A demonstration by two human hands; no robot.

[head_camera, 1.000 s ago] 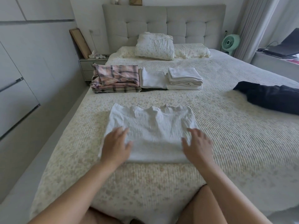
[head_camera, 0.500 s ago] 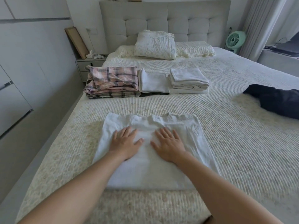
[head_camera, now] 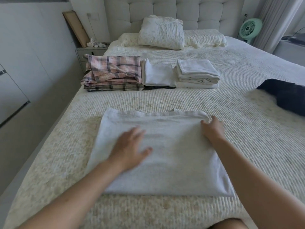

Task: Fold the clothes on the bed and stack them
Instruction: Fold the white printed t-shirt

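Nearest, white garment point(head_camera: 165, 156) flat on bed point(head_camera: 247, 129), half folded. Left hand point(head_camera: 130, 150) spread flat on its middle, gripping nothing. Right hand point(head_camera: 212, 128), half a second ago flat at centre, now at far right corner, fingers curled on the hem. Probably readying another fold. Beyond garment: plaid pile point(head_camera: 113, 75), white stacks point(head_camera: 196, 74). Right: dark garment point(head_camera: 288, 95), unfolded.

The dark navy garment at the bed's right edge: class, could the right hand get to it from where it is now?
Probably yes. The right hand holds the white folded cloth's far right corner, and only bare bedspread lies between it and the dark navy garment.
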